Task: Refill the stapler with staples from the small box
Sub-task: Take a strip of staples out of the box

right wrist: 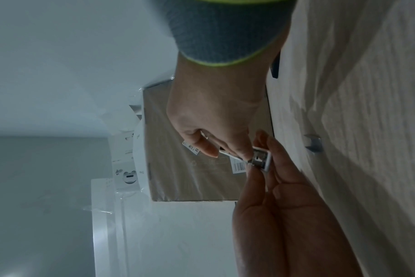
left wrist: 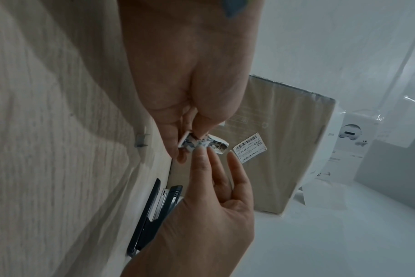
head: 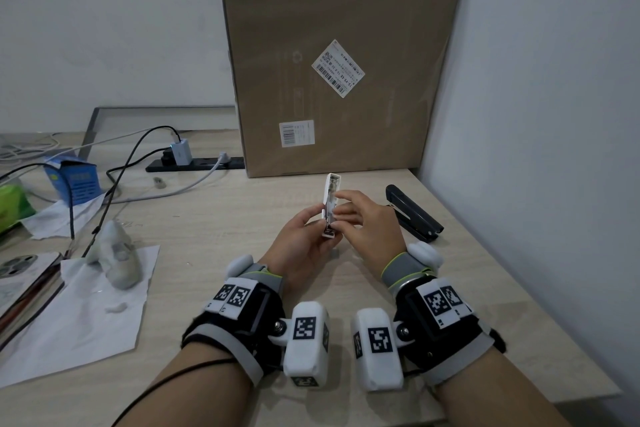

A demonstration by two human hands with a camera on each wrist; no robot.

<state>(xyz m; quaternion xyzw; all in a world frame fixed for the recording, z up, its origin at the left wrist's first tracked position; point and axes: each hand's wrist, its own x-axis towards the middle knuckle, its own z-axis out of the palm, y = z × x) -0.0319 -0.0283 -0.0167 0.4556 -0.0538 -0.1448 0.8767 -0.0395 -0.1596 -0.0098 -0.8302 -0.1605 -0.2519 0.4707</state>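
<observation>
My left hand point(head: 320, 218) holds the small white staple box point(head: 330, 191) upright above the middle of the table, open face toward me. My right hand point(head: 341, 215) is at the box's lower half: its index fingertip reaches inside onto the metal staples point(right wrist: 257, 160) and its thumb lies on the box's side. The left wrist view shows the box point(left wrist: 216, 147) between both hands. The black stapler point(head: 414, 213) lies opened on the table to the right of my hands, untouched. A short loose strip of staples point(left wrist: 141, 141) lies on the table below the hands.
A tall cardboard box point(head: 339, 55) leans on the wall behind. A power strip point(head: 194, 163) with cables, a blue carton point(head: 74, 180), paper sheets with a pale lump point(head: 114, 253) and books point(head: 24, 281) fill the left. A white wall point(head: 536, 114) borders the right.
</observation>
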